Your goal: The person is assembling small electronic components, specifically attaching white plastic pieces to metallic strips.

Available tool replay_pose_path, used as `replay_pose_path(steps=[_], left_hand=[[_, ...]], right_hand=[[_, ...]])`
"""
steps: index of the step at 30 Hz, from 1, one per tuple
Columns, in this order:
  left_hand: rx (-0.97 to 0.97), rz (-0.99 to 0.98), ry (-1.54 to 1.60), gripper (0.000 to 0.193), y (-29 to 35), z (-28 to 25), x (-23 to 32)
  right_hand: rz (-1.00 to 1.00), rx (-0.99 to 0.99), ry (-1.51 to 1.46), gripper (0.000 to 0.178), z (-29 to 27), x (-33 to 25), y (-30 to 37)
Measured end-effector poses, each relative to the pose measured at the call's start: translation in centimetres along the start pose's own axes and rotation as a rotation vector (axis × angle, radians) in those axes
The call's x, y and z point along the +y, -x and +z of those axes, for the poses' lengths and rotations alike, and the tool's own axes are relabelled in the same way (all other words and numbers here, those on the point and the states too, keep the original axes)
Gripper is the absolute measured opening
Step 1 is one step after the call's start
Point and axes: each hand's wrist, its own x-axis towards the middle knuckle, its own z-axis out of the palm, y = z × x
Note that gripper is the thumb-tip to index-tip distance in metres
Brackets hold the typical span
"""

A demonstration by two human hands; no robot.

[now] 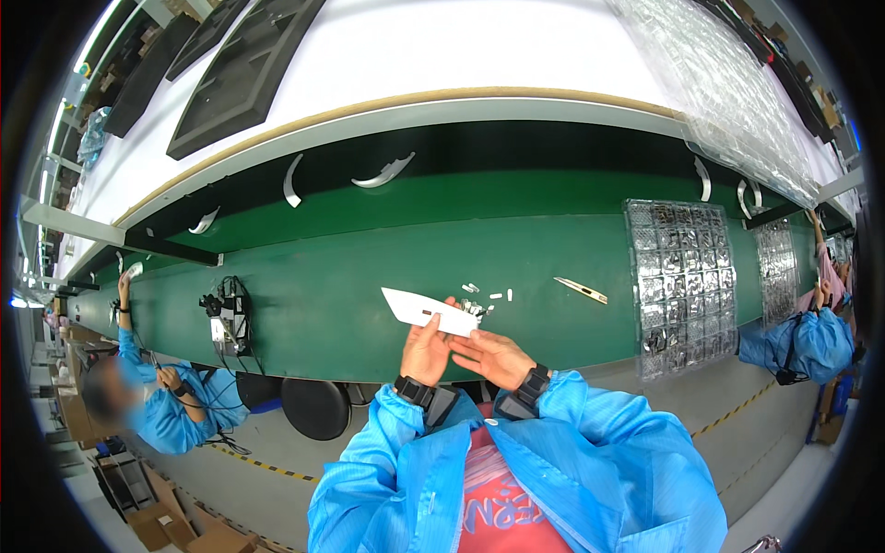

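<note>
A long green conveyor belt is running across a factory line, bending with the lens, and a white shelf is sitting above it behind a pale wooden edge.

A white curved plastic strip, pointed at its left end, is lying just above the belt in front of the person. The left hand is gripping it from below, thumb and fingers closed around its right half. The right hand is lying just beside it, fingers stretched leftward and loosely spread, its fingertips reaching the strip's lower edge; whether they are pinching anything cannot be told. Both wrists are wearing black bands, and blue sleeves are coming up from the lower edge.

Just beyond the strip's right end, a scatter of small white pieces is lying on the belt. Further right, a slim pale blade-like piece is resting apart from them. A clear blister tray of small dark parts is sitting near the right, with a second one beyond it.

More curved white strips are lying along the far rail. Black foam trays are resting on the shelf at left, bubble wrap at right. A black tool with cables is sitting on the belt at left. Co-workers in blue coats are working at both ends.
</note>
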Motion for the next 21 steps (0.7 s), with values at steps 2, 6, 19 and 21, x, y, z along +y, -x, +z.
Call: replay_pose_path(steps=[2, 6, 19, 21], left_hand=[[0.018, 0.096, 0.027, 0.034, 0.0, -0.9, 0.8], [0.091, 0.053, -0.178, 0.031, 2.2, -1.6, 2.5], [0.019, -0.104, -0.327, 0.034, 3.4, -1.1, 1.4], [0.015, -0.107, -0.340, 0.034, 3.2, -0.9, 1.5]], right_hand=[[0.104, 0.149, 0.420, 0.045, -1.4, -1.3, -0.3], [-0.582, 0.457, 1.518, 0.017, -10.6, -5.0, -4.8], [-0.882, 0.139, 2.291, 0.011, -11.0, -8.8, -8.2], [-0.939, 0.043, 2.377, 0.011, -10.9, -9.3, -8.3]])
